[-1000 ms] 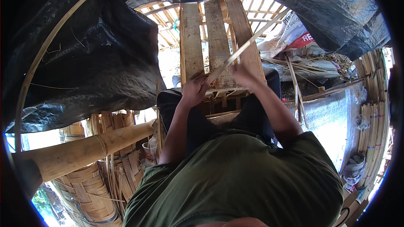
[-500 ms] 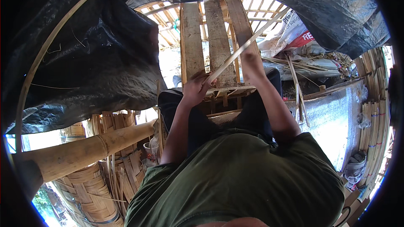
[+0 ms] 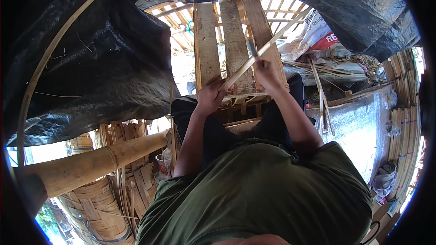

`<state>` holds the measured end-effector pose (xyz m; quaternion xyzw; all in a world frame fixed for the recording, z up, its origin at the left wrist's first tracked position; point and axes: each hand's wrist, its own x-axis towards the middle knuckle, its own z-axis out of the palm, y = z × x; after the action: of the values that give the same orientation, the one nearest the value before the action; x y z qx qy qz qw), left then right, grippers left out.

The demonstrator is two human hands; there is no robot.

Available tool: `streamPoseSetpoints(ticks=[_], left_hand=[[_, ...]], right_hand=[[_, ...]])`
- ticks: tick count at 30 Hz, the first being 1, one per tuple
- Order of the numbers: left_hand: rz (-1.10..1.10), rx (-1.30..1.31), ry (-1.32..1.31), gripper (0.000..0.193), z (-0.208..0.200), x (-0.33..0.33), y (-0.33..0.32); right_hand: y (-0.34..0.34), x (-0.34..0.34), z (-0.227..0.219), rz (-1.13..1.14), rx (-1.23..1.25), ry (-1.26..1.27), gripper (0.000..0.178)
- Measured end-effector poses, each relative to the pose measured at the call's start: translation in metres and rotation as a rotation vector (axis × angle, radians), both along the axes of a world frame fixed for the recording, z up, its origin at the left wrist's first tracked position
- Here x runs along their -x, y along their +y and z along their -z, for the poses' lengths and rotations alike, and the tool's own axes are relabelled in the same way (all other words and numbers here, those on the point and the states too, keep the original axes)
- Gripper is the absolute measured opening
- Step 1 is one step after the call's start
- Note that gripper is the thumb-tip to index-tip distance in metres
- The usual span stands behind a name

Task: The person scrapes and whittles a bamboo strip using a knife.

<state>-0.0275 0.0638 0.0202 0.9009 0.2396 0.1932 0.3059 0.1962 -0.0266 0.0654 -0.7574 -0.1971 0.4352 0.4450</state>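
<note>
A long pale bamboo strip point(image 3: 282, 33) slants from my lap up to the far right. My left hand point(image 3: 210, 96) is closed around its near end, at the front edge of a slatted wooden bench point(image 3: 234, 27). In my closed right hand point(image 3: 267, 75) is a knife point(image 3: 252, 49), its narrow grey blade pointing away from me and lying against the strip's middle. The handle is hidden by my fingers. Bench planks lie directly beneath the strip.
Dark plastic sheeting point(image 3: 91, 63) hangs at the left and overhead. A thick bamboo pole point(image 3: 100, 158) juts in at lower left, above a woven bamboo basket point(image 3: 97, 202). At right are a white and red sack point(image 3: 313, 34), thin upright sticks point(image 3: 321, 95) and stacked bamboo slats point(image 3: 404, 140).
My right hand has moved left and nearer to me along the strip, and the knife blade now shows against it. My left hand has stayed in place.
</note>
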Motion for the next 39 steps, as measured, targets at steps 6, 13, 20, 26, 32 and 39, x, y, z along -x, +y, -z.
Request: streamPoseSetpoints(ticks=[6, 13, 20, 26, 32, 39], left_hand=[[-0.009, -0.034, -0.025, 0.022, 0.008, 0.001, -0.001], [-0.046, -0.087, -0.067, 0.022, 0.009, 0.002, -0.002], [0.000, -0.072, -0.092, 0.020, 0.005, -0.001, 0.000], [-0.001, -0.076, -0.138, 0.019, -0.003, -0.003, -0.002], [-0.021, 0.039, 0.013, 0.022, 0.001, -0.001, -0.003], [-0.018, -0.036, -0.026, 0.024, 0.012, 0.002, 0.001]], right_hand=[[-0.006, 0.019, -0.014, -0.561, 0.250, -0.151, 0.045], [-0.009, 0.029, -0.014, -0.449, 0.156, -0.313, 0.046], [-0.006, 0.028, 0.000, -0.482, 0.172, -0.335, 0.047], [-0.004, 0.019, -0.030, -0.239, 0.196, -0.240, 0.051], [-0.001, 0.020, -0.006, -0.433, 0.257, -0.300, 0.050], [-0.004, 0.021, 0.004, -0.315, 0.143, -0.181, 0.051]])
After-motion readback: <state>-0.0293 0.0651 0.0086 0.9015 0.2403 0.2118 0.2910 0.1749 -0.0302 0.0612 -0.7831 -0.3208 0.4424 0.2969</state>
